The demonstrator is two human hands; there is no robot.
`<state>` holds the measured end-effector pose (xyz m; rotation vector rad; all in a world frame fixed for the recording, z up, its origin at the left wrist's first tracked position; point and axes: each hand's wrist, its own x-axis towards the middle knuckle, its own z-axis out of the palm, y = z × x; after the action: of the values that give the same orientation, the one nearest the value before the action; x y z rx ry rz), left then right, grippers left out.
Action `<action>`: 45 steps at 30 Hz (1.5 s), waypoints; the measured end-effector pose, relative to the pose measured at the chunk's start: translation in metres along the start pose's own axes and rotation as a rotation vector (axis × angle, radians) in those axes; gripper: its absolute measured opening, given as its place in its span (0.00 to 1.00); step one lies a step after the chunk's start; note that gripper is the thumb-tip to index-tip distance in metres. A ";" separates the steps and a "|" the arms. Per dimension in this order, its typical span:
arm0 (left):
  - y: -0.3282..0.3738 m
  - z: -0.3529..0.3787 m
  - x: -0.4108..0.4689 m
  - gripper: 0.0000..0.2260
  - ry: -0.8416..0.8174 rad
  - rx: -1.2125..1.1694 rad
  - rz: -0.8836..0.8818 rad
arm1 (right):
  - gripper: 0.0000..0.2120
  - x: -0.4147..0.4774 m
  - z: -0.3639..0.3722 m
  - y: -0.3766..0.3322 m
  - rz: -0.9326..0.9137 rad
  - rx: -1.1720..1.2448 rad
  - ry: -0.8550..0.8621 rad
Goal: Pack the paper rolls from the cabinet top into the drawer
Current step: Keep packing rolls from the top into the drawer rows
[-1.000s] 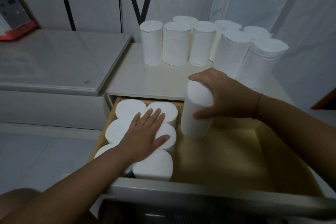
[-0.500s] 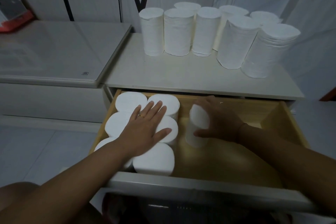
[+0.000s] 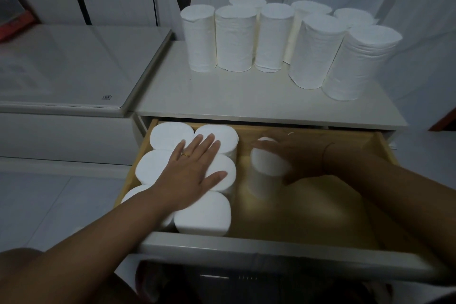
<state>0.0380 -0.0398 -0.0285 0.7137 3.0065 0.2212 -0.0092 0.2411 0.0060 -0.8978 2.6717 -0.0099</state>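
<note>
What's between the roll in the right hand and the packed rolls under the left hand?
Nothing: in the head view a narrow strip of bare drawer floor separates the held roll from the packed rolls.

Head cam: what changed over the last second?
The right hand carried its paper roll down from cabinet-top height into the drawer, standing it just right of the packed rolls; the grip is still on. The left hand stayed flat on the packed rolls, and the rolls on the cabinet top were not touched.
</note>
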 end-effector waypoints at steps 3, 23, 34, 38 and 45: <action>0.000 0.000 0.000 0.34 0.003 -0.006 0.003 | 0.47 0.002 0.002 -0.006 0.048 0.053 0.074; 0.000 0.001 0.001 0.35 0.006 0.009 0.002 | 0.44 0.015 0.049 -0.019 0.318 0.242 0.573; 0.001 -0.002 -0.002 0.34 -0.010 -0.010 0.007 | 0.39 0.012 0.024 -0.033 0.306 0.158 0.639; -0.006 -0.012 0.009 0.34 0.073 -0.025 0.018 | 0.34 0.022 -0.013 -0.043 0.225 0.318 0.775; -0.005 -0.026 0.038 0.38 0.143 -0.018 -0.041 | 0.32 0.090 -0.080 -0.038 0.202 0.605 0.826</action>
<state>-0.0004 -0.0307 -0.0036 0.6617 3.1458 0.3103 -0.0789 0.1499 0.0593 -0.4645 3.1207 -1.3179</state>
